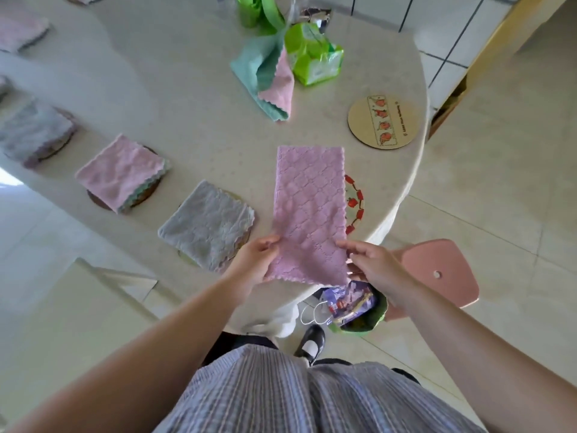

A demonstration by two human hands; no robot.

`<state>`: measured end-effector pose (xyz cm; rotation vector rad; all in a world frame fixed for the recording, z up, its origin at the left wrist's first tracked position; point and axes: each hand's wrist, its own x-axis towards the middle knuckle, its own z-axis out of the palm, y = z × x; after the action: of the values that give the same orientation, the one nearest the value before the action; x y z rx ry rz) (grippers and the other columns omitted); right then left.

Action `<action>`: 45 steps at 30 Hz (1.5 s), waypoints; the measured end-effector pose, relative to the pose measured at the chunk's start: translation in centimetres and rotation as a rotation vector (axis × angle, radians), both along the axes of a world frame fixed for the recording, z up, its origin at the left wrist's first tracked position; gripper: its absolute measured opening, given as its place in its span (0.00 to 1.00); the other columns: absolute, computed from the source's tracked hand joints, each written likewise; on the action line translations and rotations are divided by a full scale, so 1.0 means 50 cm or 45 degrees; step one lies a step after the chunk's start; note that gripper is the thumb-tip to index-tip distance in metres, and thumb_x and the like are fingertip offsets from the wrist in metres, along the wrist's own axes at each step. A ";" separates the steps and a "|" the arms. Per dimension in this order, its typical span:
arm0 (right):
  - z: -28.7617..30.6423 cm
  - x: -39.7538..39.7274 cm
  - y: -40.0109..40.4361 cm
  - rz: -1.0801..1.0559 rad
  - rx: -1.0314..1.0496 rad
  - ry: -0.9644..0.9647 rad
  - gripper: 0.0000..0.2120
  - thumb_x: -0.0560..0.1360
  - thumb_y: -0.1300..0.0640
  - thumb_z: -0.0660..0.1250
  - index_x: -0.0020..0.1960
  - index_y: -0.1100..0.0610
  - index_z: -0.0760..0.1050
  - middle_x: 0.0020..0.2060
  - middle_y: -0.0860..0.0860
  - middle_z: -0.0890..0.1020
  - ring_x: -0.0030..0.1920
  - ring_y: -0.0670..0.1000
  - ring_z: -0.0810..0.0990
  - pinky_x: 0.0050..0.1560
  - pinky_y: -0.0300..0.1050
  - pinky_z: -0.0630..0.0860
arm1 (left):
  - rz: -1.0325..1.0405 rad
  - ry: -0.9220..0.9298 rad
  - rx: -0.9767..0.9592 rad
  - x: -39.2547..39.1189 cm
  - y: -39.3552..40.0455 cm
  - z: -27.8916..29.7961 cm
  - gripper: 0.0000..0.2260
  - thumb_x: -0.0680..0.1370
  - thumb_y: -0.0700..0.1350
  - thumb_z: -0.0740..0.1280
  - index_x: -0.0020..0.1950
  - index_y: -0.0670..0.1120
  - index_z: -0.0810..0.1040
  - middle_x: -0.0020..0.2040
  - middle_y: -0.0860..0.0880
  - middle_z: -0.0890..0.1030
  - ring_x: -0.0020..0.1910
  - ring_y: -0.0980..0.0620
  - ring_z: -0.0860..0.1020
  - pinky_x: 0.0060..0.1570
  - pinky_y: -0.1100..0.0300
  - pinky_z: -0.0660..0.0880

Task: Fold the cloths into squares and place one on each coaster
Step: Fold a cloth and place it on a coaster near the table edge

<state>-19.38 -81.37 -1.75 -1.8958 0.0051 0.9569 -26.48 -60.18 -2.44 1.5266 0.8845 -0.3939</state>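
My left hand [257, 257] and right hand [371, 265] pinch the near corners of a long cloth [309, 210] lying over a coaster [354, 203] at the table [193, 89] edge. Folded cloths [206, 225] sit left; a bare coaster [383, 121] lies beyond, right.

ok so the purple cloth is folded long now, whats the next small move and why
Probably bring the near end, which the left hand and right hand pinch, up over the far end. The purple cloth is a long strip, not a square, and lies over the red-patterned coaster, so halving it should leave it there.
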 end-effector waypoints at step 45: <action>-0.036 0.299 0.106 -0.093 -0.129 -0.394 0.05 0.78 0.52 0.61 0.48 0.52 0.74 0.37 0.47 0.80 0.38 0.52 0.79 0.42 0.49 0.77 | 0.121 -0.303 0.412 0.295 0.046 -0.022 0.09 0.78 0.44 0.63 0.47 0.38 0.76 0.38 0.42 0.75 0.35 0.52 0.70 0.34 0.59 0.64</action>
<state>-4.45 -76.08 -3.55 -2.1058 -0.0612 0.6164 -11.74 -57.88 -3.52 1.7759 0.8563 0.0044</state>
